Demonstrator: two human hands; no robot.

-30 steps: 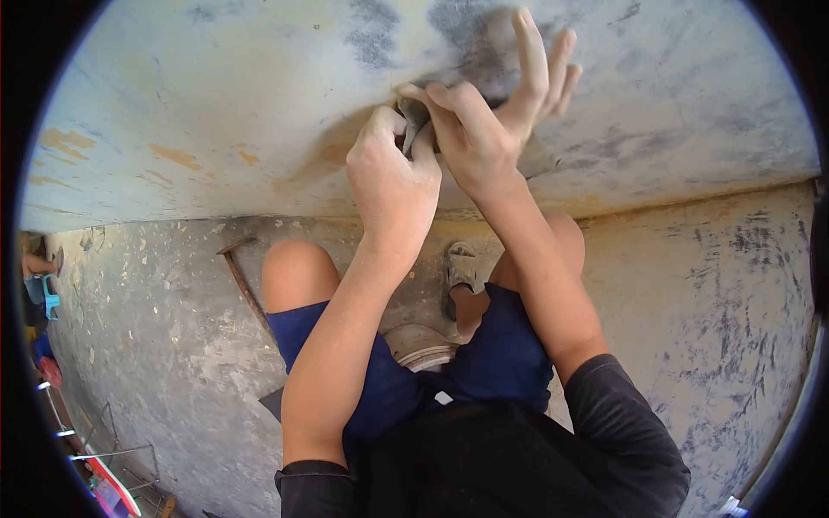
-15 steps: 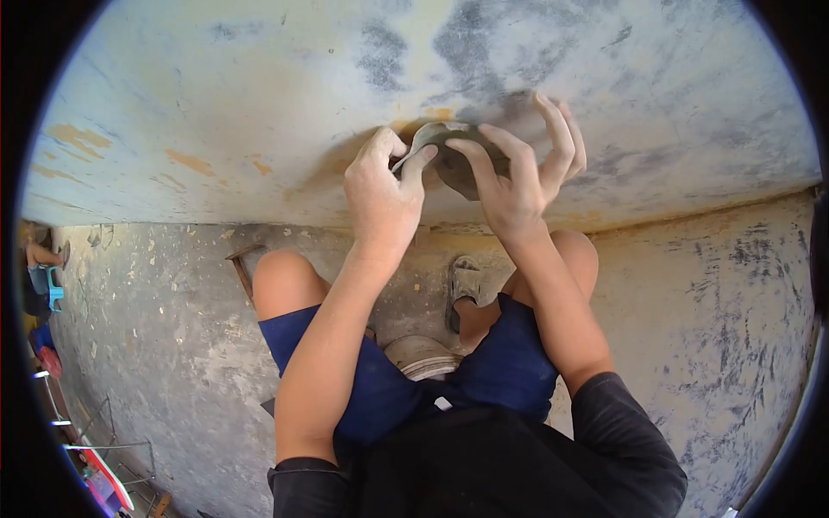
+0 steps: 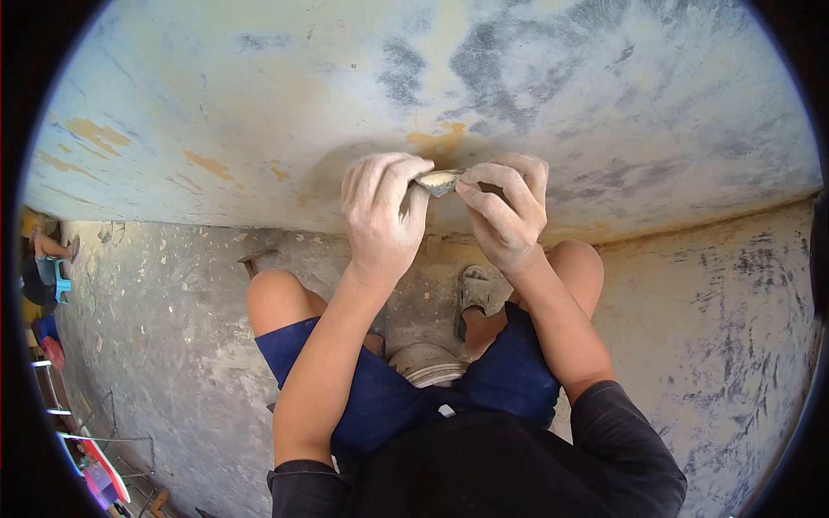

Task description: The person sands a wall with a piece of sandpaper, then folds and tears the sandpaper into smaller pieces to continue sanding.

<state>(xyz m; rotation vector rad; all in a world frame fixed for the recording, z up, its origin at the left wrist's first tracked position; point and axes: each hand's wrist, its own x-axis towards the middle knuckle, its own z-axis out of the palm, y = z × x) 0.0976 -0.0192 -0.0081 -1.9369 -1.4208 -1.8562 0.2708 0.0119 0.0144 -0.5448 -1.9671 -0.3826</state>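
Observation:
A small piece of grey sheet [image 3: 440, 181], pale and worn on its upper face, is stretched between my two hands in front of the wall [image 3: 285, 112]. My left hand [image 3: 385, 207] pinches its left end between thumb and fingers. At its right end, the thumb and fingertips of my right hand [image 3: 508, 205] are closed on it. Grey smudges and an orange-brown patch [image 3: 440, 140] mark the wall just above and beyond the hands. Pale dust covers the fingers.
Below me are the bucket-like round seat [image 3: 429, 365] and a sandalled foot [image 3: 475, 289]. A hammer-like tool [image 3: 255, 261] lies by my left knee. At far left, a person's leg [image 3: 53, 248], a blue stool [image 3: 61, 282] and a metal-framed rack [image 3: 53, 388] show.
The sheet, wide and curled before, now shows as a small, narrow piece. My right hand's raised fingers have curled in, and both hands have drawn level around it.

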